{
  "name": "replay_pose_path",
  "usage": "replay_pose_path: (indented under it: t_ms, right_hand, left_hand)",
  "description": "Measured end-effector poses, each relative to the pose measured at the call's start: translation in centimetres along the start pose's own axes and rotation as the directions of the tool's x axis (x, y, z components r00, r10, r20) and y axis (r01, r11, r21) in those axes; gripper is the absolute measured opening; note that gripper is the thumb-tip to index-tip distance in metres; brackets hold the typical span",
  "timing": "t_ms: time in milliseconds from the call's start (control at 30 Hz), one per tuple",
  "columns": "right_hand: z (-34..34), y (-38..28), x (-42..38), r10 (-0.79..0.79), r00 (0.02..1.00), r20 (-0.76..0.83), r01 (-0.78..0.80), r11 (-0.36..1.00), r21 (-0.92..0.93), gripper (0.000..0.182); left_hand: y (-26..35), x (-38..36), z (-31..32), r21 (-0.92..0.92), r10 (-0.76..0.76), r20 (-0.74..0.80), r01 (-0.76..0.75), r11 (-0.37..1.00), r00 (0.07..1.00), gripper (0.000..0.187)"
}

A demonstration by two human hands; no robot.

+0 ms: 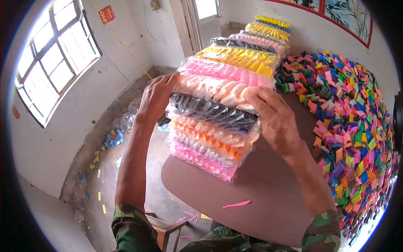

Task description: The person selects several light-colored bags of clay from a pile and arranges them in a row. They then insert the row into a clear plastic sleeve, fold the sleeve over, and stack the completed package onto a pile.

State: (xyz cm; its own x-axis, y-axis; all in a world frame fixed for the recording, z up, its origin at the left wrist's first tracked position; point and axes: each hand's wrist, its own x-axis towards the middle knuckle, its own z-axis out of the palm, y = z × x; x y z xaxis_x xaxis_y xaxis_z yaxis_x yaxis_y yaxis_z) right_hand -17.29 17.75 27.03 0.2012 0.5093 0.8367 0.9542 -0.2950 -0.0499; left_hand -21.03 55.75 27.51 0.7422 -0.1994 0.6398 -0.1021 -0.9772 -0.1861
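Observation:
A stack of clear-wrapped packs of small soft packets, one colour to a row, lies along the brown table [197,189]. Near its middle, my left hand [161,92] is closed on the left end of a peach-coloured pack [214,91], and my right hand [275,115] grips the right end. Just below that pack is a black row [214,113], followed by peach, orange, white and pink-purple rows [201,157]. Beyond my hands lie a pink row [226,72] and a yellow row [239,58]. The fingertips under the wrapping are partly hidden.
A large heap of loose coloured packets [348,126] covers the table's right side. More wrapped rows [268,29] stand at the far end. A pink plastic knife-shaped tool [236,204] lies near the front edge. Beside me is a wooden stool [166,229]; scraps litter the floor.

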Motion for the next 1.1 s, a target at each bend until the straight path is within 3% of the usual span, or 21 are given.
replay_pose_path:
  t_ms: [100,300,400,600,767,933,1033,1100]
  right_hand:
    - [0.8,-0.1,-0.5,0.043,0.999,-0.014,-0.043,0.999,-0.003,0.052]
    - [0.5,-1.0,-0.5,0.086,0.996,0.017,-0.086,0.996,0.012,0.052]
    - [0.3,-1.3,-0.5,0.093,0.995,0.03,-0.093,0.996,-0.003,0.054]
    - [-0.3,-1.7,-1.2,0.096,0.995,-0.023,-0.098,0.986,-0.133,0.054]
    - [-2.5,-3.0,-2.3,0.131,0.987,-0.088,-0.139,0.987,-0.085,0.049]
    - [-6.5,-5.5,-11.4,0.268,0.963,0.035,-0.262,0.956,-0.131,0.042]
    - [-8.9,-7.6,-21.4,0.51,0.842,0.173,-0.494,0.86,-0.128,0.042]
    - [-10.8,-10.0,-27.6,0.66,0.718,0.219,-0.633,0.751,-0.186,0.04]
  left_hand:
    - [0.5,0.5,-0.4,0.009,-0.059,0.092,0.058,0.998,0.994,0.056]
    - [0.5,-0.2,-0.2,-0.038,-0.076,0.078,0.079,0.996,0.994,0.07]
    - [1.0,0.0,-0.8,0.033,-0.114,0.152,0.111,0.993,0.982,0.074]
    - [1.0,-1.0,-3.0,0.122,-0.102,-0.078,0.111,0.986,0.992,0.062]
    - [2.8,-4.5,-5.3,-0.01,-0.23,-0.121,0.231,0.973,0.966,0.055]
    - [7.5,-13.7,-4.0,-0.317,-0.424,-0.019,0.396,0.861,0.906,0.046]
    - [12.0,-20.7,-1.5,-0.4,-0.496,0.161,0.516,0.758,0.853,0.042]
    - [14.6,-24.8,0.6,-0.348,-0.489,0.206,0.531,0.773,0.848,0.041]
